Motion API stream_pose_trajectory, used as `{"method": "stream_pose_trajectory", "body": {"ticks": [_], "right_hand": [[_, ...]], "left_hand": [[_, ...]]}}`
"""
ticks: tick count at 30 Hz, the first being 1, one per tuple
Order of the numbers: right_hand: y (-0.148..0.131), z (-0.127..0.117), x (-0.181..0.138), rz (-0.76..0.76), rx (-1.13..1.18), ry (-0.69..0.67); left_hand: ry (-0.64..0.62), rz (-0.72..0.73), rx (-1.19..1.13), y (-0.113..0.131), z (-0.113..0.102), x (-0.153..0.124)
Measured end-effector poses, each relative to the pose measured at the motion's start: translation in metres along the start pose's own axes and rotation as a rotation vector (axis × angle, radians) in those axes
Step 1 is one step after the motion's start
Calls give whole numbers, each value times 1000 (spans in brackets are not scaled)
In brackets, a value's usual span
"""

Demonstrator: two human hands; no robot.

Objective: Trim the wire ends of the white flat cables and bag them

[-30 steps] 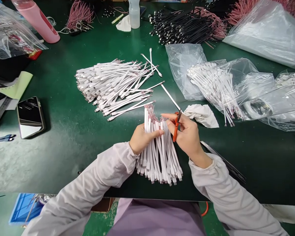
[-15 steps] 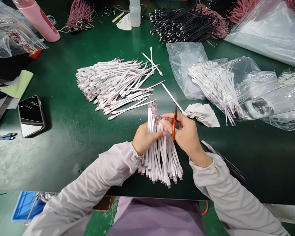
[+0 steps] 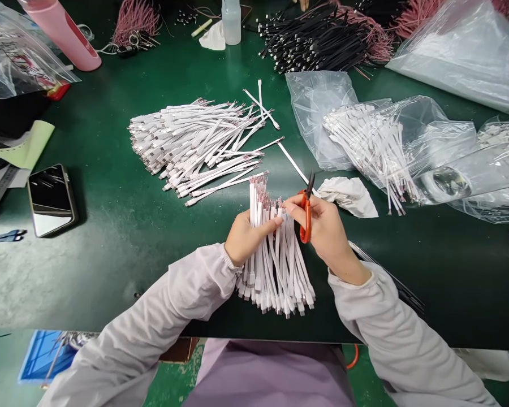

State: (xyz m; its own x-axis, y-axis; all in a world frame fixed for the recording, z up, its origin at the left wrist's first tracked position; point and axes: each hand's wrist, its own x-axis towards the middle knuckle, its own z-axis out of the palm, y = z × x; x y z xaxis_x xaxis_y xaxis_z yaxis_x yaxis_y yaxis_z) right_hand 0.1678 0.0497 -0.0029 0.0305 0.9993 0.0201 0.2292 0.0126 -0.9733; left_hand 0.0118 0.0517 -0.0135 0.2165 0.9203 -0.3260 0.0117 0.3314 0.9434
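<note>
My left hand [image 3: 250, 238] grips a thick bundle of white flat cables [image 3: 277, 271] upright, with pink-red wire ends fanning out at the top and connectors hanging below. Just to the right, my right hand [image 3: 324, 230] holds small orange-handled scissors [image 3: 306, 217] with the dark blades pointing up, beside the bundle's top. The fingers hide part of the handles. Behind the hands, a loose pile of similar white cables [image 3: 190, 148] lies on the green mat.
Clear plastic bags of white cables [image 3: 375, 144] lie to the right, near a crumpled white tissue [image 3: 348, 196]. Black cables [image 3: 322, 42] and pink wires lie at the back. A phone [image 3: 51, 200] and pink bottle [image 3: 61, 34] sit left.
The scissors have risen slightly and turned, so more of the orange handles and the blades show. The left hand and bundle have barely moved.
</note>
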Motion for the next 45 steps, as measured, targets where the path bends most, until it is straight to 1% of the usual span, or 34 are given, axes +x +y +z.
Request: {"method": "stream_pose_trajectory", "body": {"ticks": [7,10,13,15,18,19,21,23,25,28,31,34,36,38,40,43,45], "right_hand": [[-1,1,1,-12,-28,21],[-2,-4,1,-43,-137,76],[-2,-6,0,-126,-283,148],[-2,-5,-1,-175,-292,111],[-3,-2,-3,-224,-227,5],[-3,-2,-3,-237,-217,-7],[-3,-2,-4,-250,-225,14],[-2,-3,-4,-243,-241,57],[-2,-2,-3,-202,-223,84],[0,1,-1,-63,-129,43],[1,-1,2,33,-81,26],[2,-6,3,12,-162,89],[2,-9,1,-39,-226,109],[2,-9,0,-82,-245,87],[3,-7,-2,-90,-220,32],[3,-2,-2,-40,-167,-45],[3,-1,-2,7,-119,-59]], "left_hand": [[11,19,41,0,1,0],[-4,1,47,2,0,-1],[-19,-4,28,3,0,-2],[-19,0,-3,2,-1,-1],[-6,-2,-39,0,-1,0],[2,-5,-45,-1,-1,0],[10,-12,-48,-2,-1,1],[13,-15,-41,-3,-1,1],[17,-14,-33,-4,0,1],[12,-13,-42,-4,1,1],[-37,-14,-77,-1,1,1],[-103,-21,-105,2,1,2],[-103,-29,-115,2,0,2],[-88,-31,-115,2,-1,3],[-81,-18,-101,1,-1,3],[-72,0,-67,0,-1,3],[-72,8,-59,0,-1,2]]}}
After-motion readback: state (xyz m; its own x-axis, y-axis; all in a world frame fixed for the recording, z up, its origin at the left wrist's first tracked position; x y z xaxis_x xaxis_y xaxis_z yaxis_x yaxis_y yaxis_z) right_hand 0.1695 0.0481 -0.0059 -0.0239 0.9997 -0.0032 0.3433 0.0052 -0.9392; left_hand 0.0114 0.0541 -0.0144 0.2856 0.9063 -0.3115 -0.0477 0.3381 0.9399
